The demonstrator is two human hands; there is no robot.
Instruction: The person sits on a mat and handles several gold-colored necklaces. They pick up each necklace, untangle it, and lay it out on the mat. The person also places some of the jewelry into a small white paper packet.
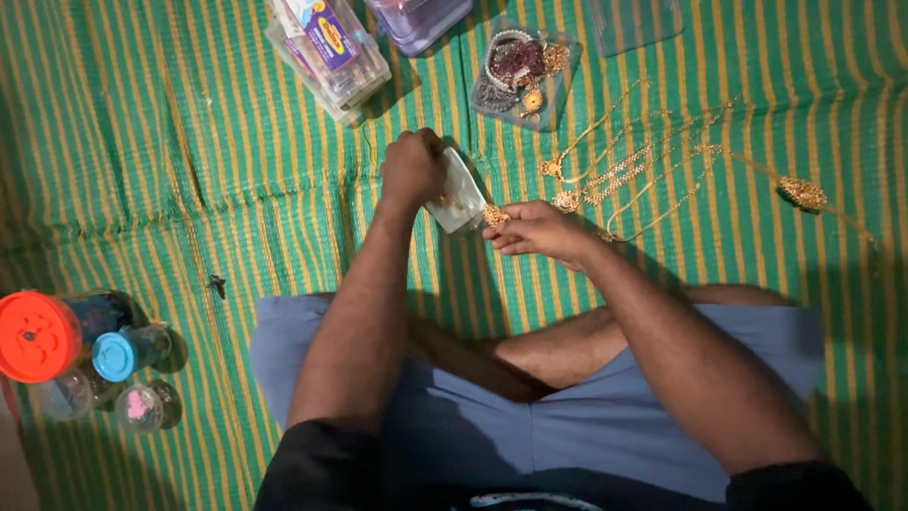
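Left hand (412,168) fisted on top of small clear pouch (458,194); right hand (537,229) pinches gold ornament (495,217) at pouch's lower edge, above lap on green striped mat (189,142). Best keep pouch steady, feed ornament slowly. Pouch: clear, flat, glossy; ornament: small, ornate.

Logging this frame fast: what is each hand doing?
Left hand: closed on a small clear pouch.
Right hand: pinching a small gold ornament.

Mat (189,142) green w/ yellow stripes; shorts (567,416) blue; chains (643,161) gold; jar lids (38,336) orange & blue; pouch (459,194) clear-white.
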